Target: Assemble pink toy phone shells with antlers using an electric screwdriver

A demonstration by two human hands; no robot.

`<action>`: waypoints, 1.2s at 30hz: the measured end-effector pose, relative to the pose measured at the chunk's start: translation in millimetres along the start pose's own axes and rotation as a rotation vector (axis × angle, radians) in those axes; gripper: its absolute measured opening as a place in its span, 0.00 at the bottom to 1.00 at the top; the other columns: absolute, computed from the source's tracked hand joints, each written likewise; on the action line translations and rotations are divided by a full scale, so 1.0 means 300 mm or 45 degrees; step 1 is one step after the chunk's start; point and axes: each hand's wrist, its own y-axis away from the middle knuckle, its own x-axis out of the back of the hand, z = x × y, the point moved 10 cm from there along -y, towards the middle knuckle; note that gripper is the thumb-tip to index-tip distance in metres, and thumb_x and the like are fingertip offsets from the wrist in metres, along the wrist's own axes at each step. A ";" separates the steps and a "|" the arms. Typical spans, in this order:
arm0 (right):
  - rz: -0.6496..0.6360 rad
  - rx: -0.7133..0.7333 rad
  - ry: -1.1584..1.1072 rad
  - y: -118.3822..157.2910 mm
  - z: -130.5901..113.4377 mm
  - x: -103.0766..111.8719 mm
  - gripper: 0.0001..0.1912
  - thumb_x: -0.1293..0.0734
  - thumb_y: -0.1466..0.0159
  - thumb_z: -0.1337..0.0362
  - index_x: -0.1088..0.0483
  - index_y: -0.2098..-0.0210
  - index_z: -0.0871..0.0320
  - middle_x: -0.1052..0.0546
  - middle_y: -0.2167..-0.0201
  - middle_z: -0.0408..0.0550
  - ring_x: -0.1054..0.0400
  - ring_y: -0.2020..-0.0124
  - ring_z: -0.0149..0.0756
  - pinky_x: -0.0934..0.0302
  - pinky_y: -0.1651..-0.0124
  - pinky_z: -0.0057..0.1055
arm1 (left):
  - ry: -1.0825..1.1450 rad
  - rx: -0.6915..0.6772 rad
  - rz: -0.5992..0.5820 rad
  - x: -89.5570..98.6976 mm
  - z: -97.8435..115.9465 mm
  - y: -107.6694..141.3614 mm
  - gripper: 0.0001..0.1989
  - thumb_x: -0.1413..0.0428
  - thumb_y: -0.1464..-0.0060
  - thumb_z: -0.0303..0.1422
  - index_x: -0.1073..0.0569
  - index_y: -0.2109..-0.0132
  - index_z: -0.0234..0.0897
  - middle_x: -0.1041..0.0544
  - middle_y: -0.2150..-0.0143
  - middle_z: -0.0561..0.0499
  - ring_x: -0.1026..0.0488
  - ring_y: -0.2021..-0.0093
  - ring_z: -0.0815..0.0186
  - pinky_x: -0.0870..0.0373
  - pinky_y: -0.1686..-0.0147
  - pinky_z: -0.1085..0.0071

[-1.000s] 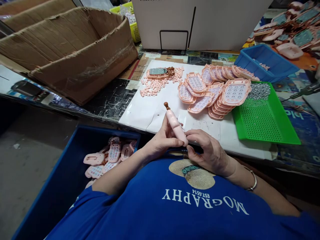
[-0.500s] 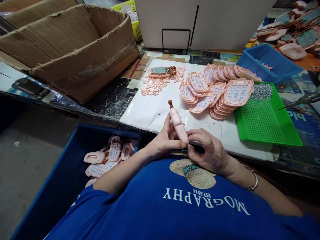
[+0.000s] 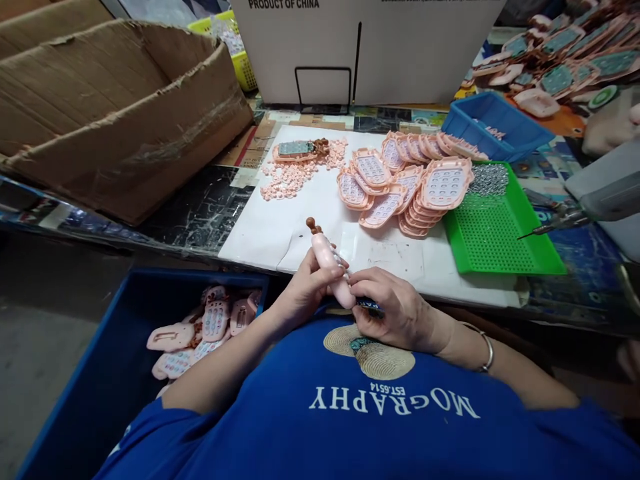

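In front of my shirt a pink toy phone (image 3: 326,253) is tilted edge-on, a brown knobbed piece at its top end. My left hand (image 3: 313,283) is closed around its middle, thumb across the pink side. The fingers of my right hand (image 3: 393,307) pinch its lower end near the row of buttons; the fingertips are partly hidden. Beyond my hands, pink front shells (image 3: 447,183) with button panels lie stacked on a white sheet (image 3: 250,233). An open shell with a green circuit board (image 3: 295,149) rests by a heap of small pink pieces (image 3: 285,183).
At my left a blue bin (image 3: 125,313) holds several toy phones (image 3: 216,320). A cardboard box (image 3: 125,147) stands behind it. On the right are a green tray (image 3: 505,240) with screws, a blue tray (image 3: 500,127), an electric screwdriver (image 3: 565,217) and another person's hand (image 3: 613,127).
The toy phone has turned slightly in my hands, showing more of its button side. My left thumb has moved up along it. The camera view has shifted right, bringing another person's hand in.
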 end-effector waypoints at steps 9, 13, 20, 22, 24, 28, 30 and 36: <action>-0.039 0.029 0.081 0.009 -0.029 -0.003 0.19 0.39 0.36 0.76 0.42 0.48 0.57 0.25 0.59 0.53 0.26 0.58 0.37 0.25 0.56 0.33 | -0.018 -0.051 -0.010 0.028 -0.026 0.019 0.29 0.31 0.57 0.37 0.35 0.51 0.40 0.25 0.60 0.52 0.26 0.61 0.65 0.32 0.58 0.67; -0.048 0.040 0.079 0.014 -0.030 -0.007 0.20 0.41 0.36 0.76 0.43 0.46 0.58 0.25 0.60 0.53 0.26 0.58 0.37 0.25 0.55 0.33 | -0.071 -0.076 0.005 0.050 -0.029 0.015 0.30 0.31 0.58 0.38 0.35 0.50 0.40 0.24 0.60 0.52 0.26 0.62 0.65 0.31 0.59 0.68; -0.030 0.084 0.135 0.000 -0.031 -0.004 0.18 0.40 0.36 0.76 0.41 0.47 0.61 0.24 0.61 0.53 0.25 0.59 0.37 0.26 0.54 0.33 | -0.072 -0.081 0.033 0.036 -0.010 0.007 0.32 0.30 0.59 0.37 0.35 0.50 0.40 0.24 0.60 0.52 0.25 0.62 0.64 0.27 0.60 0.67; -0.044 0.093 0.162 0.008 -0.029 0.034 0.12 0.39 0.33 0.74 0.37 0.50 0.60 0.22 0.62 0.51 0.25 0.63 0.36 0.26 0.58 0.33 | -0.041 -0.063 0.016 0.011 -0.005 0.009 0.31 0.30 0.59 0.37 0.35 0.50 0.40 0.24 0.61 0.52 0.24 0.63 0.64 0.26 0.60 0.66; 0.036 0.060 0.220 0.043 -0.015 0.135 0.06 0.38 0.31 0.69 0.32 0.55 0.56 0.21 0.65 0.46 0.25 0.68 0.34 0.27 0.64 0.31 | -0.006 -0.028 -0.024 -0.016 -0.003 0.009 0.30 0.31 0.58 0.36 0.35 0.50 0.41 0.24 0.60 0.52 0.23 0.63 0.62 0.25 0.60 0.64; 0.646 -0.237 0.423 0.237 0.103 0.552 0.09 0.37 0.31 0.71 0.27 0.54 0.57 0.22 0.70 0.48 0.27 0.74 0.31 0.36 0.72 0.29 | 0.031 0.021 -0.055 -0.034 0.014 0.004 0.26 0.33 0.54 0.39 0.32 0.49 0.42 0.23 0.57 0.50 0.20 0.60 0.57 0.22 0.56 0.57; 1.084 -0.588 0.501 0.407 0.236 0.791 0.07 0.35 0.32 0.68 0.26 0.57 0.61 0.23 0.72 0.44 0.28 0.75 0.28 0.39 0.72 0.30 | 0.046 0.010 -0.032 -0.028 0.031 -0.005 0.24 0.35 0.52 0.39 0.30 0.49 0.41 0.22 0.56 0.49 0.20 0.58 0.55 0.22 0.54 0.56; 0.634 -1.634 0.501 0.625 0.798 0.982 0.12 0.28 0.38 0.73 0.26 0.54 0.67 0.27 0.79 0.37 0.32 0.80 0.23 0.38 0.72 0.23 | 0.124 0.025 -0.003 -0.056 0.051 -0.046 0.18 0.35 0.53 0.42 0.25 0.57 0.37 0.19 0.59 0.47 0.19 0.60 0.56 0.19 0.57 0.60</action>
